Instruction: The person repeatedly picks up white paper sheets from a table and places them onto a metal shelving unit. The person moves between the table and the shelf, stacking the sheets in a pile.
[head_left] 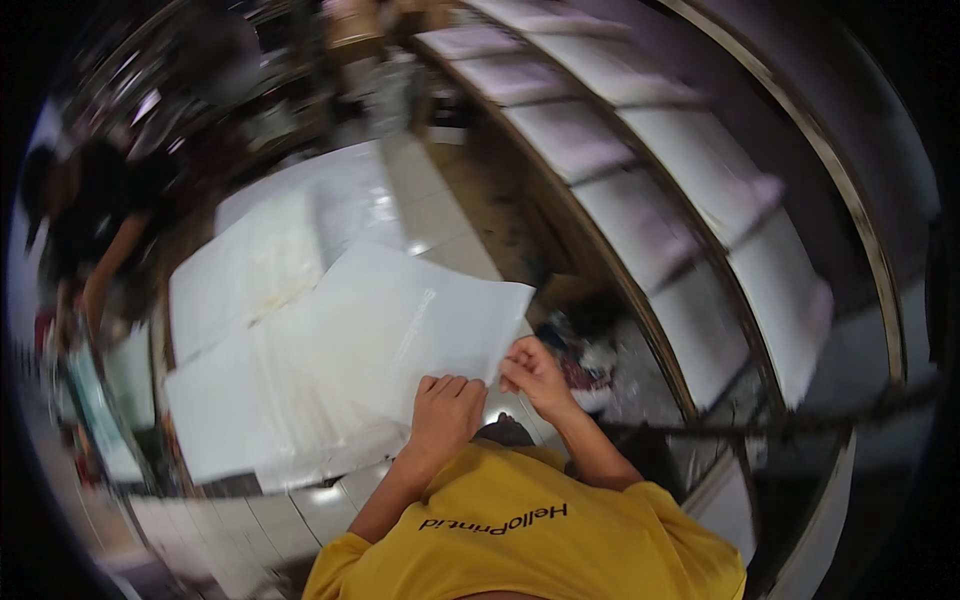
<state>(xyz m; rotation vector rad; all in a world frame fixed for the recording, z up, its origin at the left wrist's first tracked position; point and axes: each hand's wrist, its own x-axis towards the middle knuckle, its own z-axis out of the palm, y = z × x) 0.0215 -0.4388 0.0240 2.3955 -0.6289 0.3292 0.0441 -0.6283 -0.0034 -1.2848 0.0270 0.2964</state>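
A large white sheet [430, 310] with faint pale marks spans the space before me, its right corner lifted and bent. My left hand [447, 405] grips the sheet's near edge, fingers curled over it. Close by on the right, my right hand [532, 375] pinches the same sheet near its right corner. Under and beyond the sheet lie stacks of white sheets [245, 265], some in a clear plastic wrap [362, 190].
On the right stands a slanted rack [640, 285] with rows of white panels [680, 240]. Another person [100, 220] in dark clothing is at the far left. Pale floor tiles [430, 200] show beyond the stacks. Clutter and plastic [585, 350] lie below the rack.
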